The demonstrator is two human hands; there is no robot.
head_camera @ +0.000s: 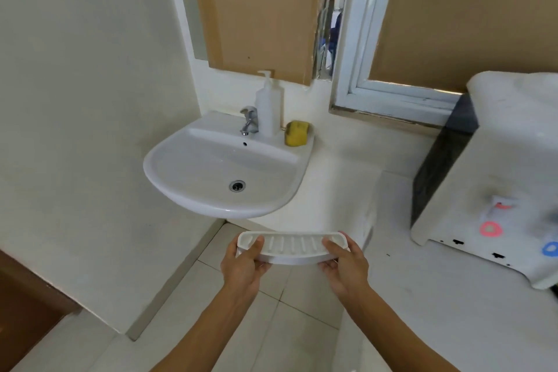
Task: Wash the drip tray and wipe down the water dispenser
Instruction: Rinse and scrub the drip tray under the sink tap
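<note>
Where counter (pixel 347 142) meets wall, white sink (pixel 181 190), sponge (pixel 297 133), tiled floor (pixel 271 311).

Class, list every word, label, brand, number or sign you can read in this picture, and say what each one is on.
No readable text anywhere.
Water dispenser: a red ring and a blue ring by the taps, with no words; the small black marks below are too blurred to read.
Soap bottle: no label shows.
Drip tray: plain white.

Small washroom or pantry corner, probably home or small office. Wall-hung white sink (pixel 217 172) with chrome tap (pixel 249 121); soap pump bottle (pixel 269 106) and yellow sponge (pixel 296 133) on its back ledge. Water dispenser (pixel 489 178) on white worktop (pixel 437 296) right of sink. Cardboard-covered window (pixel 392 39) behind sink, tiled floor (pixel 271 311) below.
</note>
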